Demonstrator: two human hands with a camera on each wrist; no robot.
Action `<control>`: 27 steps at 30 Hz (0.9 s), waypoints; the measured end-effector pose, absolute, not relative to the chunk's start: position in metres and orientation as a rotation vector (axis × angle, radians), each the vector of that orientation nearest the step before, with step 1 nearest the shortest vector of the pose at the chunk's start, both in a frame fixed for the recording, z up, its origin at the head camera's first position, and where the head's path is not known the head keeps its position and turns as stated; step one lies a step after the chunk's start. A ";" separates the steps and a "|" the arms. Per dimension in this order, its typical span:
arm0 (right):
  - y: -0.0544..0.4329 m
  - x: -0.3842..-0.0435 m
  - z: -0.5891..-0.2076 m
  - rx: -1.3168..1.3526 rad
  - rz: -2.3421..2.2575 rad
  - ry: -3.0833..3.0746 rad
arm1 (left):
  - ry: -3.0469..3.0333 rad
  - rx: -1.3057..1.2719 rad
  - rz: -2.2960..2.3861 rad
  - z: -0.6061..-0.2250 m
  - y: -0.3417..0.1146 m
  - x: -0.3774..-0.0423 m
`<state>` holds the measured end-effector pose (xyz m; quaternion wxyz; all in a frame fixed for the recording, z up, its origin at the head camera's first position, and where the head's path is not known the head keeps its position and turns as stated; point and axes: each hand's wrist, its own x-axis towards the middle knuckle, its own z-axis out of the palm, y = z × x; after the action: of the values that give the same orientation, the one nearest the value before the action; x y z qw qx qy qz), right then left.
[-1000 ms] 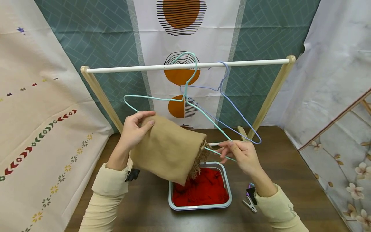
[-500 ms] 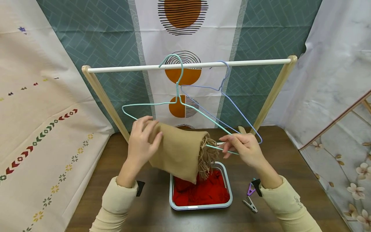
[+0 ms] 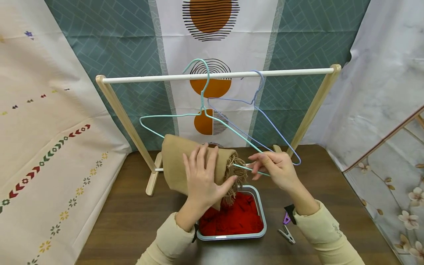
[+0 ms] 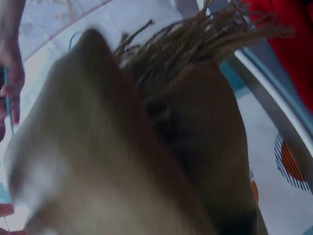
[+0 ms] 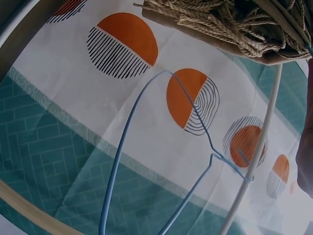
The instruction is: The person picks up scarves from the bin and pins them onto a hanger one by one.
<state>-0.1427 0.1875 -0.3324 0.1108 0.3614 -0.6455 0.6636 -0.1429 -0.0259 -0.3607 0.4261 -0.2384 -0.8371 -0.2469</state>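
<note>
A tan fringed scarf (image 3: 175, 158) lies folded over the lower bar of a mint-green hanger (image 3: 228, 127). The hanger's hook arcs over the white rod. My left hand (image 3: 203, 180) is spread across the front of the scarf, its fingers apart. At the hanger's right corner, my right hand (image 3: 278, 169) pinches the wire just beyond the fringe. Blurred scarf cloth (image 4: 98, 147) fills much of the left wrist view. In the right wrist view, the scarf's twisted fringe (image 5: 220, 24) hangs at the top.
A periwinkle hanger (image 3: 273, 129) hangs on the rod (image 3: 139, 79) of the wooden rack, behind the right hand. Below the scarf stands a grey-rimmed tub (image 3: 232, 237) holding red cloth (image 3: 232, 221). A grey clothespin (image 3: 287, 234) and a purple one (image 3: 286, 219) lie by the right sleeve.
My left hand has let go of the scarf's left edge and moved right, onto its front. The mint-green hanger has shifted left along the rod. My right hand has stayed at the corner.
</note>
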 end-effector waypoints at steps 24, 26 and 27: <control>0.183 -0.142 -0.337 1.044 1.911 -1.939 | -1.945 -0.632 -0.429 -0.363 -0.021 -0.151; 0.182 -0.142 -0.337 1.043 1.891 -1.961 | -1.929 -0.629 -0.446 -0.360 -0.022 -0.152; 0.182 -0.142 -0.337 1.038 1.871 -1.982 | -1.920 -0.623 -0.454 -0.357 -0.022 -0.153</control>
<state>-0.1418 0.1817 -0.3374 0.1124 0.3536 -0.6752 0.6375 -0.1529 -0.0225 -0.3573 0.5109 -0.2589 -0.7977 -0.1887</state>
